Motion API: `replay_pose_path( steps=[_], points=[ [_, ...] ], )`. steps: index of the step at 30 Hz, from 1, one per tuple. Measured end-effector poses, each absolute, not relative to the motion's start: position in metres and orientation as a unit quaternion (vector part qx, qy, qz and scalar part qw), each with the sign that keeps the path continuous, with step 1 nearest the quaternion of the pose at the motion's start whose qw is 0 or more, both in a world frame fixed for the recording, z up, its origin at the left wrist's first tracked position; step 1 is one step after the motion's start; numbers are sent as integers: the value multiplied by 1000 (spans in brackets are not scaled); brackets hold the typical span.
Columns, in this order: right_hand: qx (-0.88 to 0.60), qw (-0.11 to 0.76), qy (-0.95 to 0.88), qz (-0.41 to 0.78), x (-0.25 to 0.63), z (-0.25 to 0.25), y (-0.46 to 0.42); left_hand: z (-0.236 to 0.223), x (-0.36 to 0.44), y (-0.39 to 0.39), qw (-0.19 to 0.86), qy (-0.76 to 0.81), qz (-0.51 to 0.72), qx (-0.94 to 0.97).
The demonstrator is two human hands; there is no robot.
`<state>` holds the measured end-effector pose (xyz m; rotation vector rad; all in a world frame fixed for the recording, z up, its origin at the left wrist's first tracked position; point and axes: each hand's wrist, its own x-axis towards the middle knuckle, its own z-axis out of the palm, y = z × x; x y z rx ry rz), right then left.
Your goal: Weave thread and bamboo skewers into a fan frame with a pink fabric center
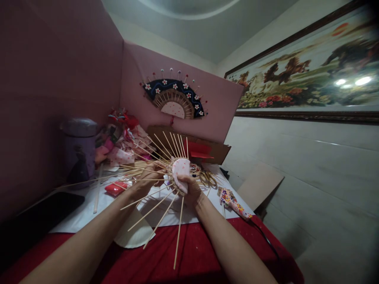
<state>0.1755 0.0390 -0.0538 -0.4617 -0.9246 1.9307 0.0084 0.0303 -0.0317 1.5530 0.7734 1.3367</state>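
I hold a half-made fan frame (180, 170) above the table: a round hub covered in pale dotted fabric, with many thin bamboo sticks (154, 211) radiating outward. My left hand (149, 175) grips the hub's left side among the sticks, fingers curled. My right hand (191, 189) pinches the fabric-covered hub from below and the right, fingers closed on it. Both forearms reach in from the bottom of the view.
A finished dark floral fan (174, 98) hangs on the pink wall. The red table (207, 252) has a white sheet, a purple jar (79, 146), a red box (115, 188), fabric scraps, a glue gun (233, 203) and cardboard pieces (259, 183). A framed horse picture (310, 75) hangs on the right.
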Motion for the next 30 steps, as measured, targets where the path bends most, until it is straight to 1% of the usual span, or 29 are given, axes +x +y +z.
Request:
replay_pose_path(
  steps=[2,4,10,13,22,27,30],
  points=[
    [-182,445,-377,791,175,-54,39,-32,9,28,495,273,543,620],
    [-182,446,-381,789,176,-54,39,-30,8,25,509,253,548,614],
    [-189,457,-392,776,176,-54,41,-29,3,29,462,290,533,647],
    [-184,462,-395,773,176,-54,41,-30,3,30,443,289,546,650],
    [-179,451,-405,775,176,-52,40,-25,7,22,448,309,559,626],
    [-182,453,-406,772,175,-52,39,-29,5,29,436,293,572,630],
    [-174,459,-395,776,174,-51,38,-31,6,31,452,286,572,621]
  ],
)
